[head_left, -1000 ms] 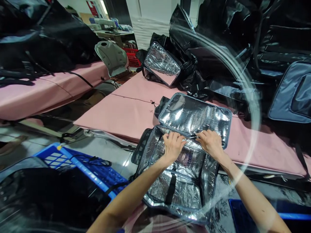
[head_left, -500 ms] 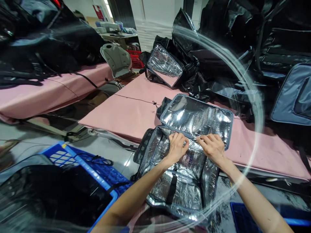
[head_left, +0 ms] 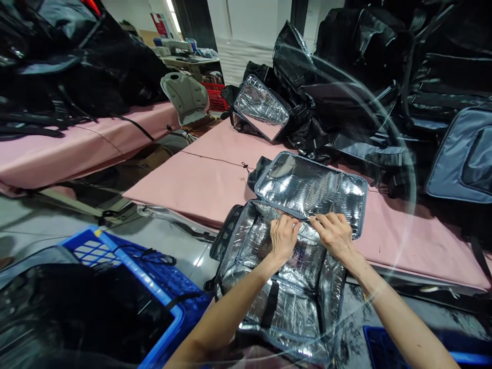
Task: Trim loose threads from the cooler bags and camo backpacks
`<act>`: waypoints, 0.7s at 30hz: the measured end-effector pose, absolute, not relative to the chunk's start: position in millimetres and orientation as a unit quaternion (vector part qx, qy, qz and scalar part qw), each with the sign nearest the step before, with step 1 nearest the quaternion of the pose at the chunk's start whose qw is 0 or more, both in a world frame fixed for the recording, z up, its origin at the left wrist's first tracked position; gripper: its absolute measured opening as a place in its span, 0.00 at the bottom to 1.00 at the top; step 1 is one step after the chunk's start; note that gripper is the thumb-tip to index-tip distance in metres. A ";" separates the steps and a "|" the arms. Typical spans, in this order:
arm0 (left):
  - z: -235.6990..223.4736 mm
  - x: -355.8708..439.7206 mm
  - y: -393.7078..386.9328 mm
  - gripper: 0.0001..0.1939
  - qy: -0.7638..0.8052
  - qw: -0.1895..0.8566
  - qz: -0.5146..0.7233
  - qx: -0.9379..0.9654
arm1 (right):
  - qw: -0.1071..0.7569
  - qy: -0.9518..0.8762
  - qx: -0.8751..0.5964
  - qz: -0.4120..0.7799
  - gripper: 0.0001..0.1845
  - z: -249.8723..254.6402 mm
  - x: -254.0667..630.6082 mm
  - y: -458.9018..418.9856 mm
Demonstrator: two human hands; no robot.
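"Where is the open bag [head_left: 294,312]?"

"Just on the near side of the pink table [head_left: 200,174], in front of the person, silver lining showing."

"Which way does it point?"

"The body runs roughly near to far. Its one lid [head_left: 307,182] lies back over the table on the far side, long axis left to right, the right end nearer."

"And the hands?"

"Two, bare. The left hand [head_left: 283,237] and right hand [head_left: 333,231] pinch the bag's seam beneath the lid, fingertips close together. Whether they hold some smaller piece there, I can't tell."

"Count the rest?"

"One black strap [head_left: 271,305] on the near lining. Two blue crates, one near left [head_left: 140,271], one near right [head_left: 469,357]. One grey chair [head_left: 186,97], far left."
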State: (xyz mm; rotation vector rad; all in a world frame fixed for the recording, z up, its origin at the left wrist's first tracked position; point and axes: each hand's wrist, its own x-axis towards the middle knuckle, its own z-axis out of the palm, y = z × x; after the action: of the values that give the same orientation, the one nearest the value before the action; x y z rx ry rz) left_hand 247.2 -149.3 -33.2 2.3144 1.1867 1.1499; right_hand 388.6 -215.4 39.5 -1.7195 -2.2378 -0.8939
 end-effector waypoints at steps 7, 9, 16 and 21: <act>-27.7 240.0 -141.9 0.05 0.368 0.266 0.409 0.792 | 0.091 -0.757 -0.567 -0.312 0.10 38.4 390.6 -217.3; -26.0 236.9 -141.5 0.05 0.363 0.285 0.407 0.788 | 0.088 -0.763 -0.564 -0.303 0.11 37.7 389.9 -217.0; -21.0 233.7 -141.9 0.06 0.351 0.312 0.379 0.797 | 0.097 -0.773 -0.562 -0.276 0.13 41.8 390.5 -217.8; -21.7 231.7 -140.5 0.06 0.349 0.313 0.375 0.800 | 0.085 -0.766 -0.563 -0.298 0.11 45.0 392.4 -226.2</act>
State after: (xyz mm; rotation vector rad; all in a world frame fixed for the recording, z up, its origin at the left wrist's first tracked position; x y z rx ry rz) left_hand 231.7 -140.5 -21.7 2.1098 0.9197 0.9877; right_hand 392.4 -226.2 45.0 -1.6799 -2.2837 -0.8902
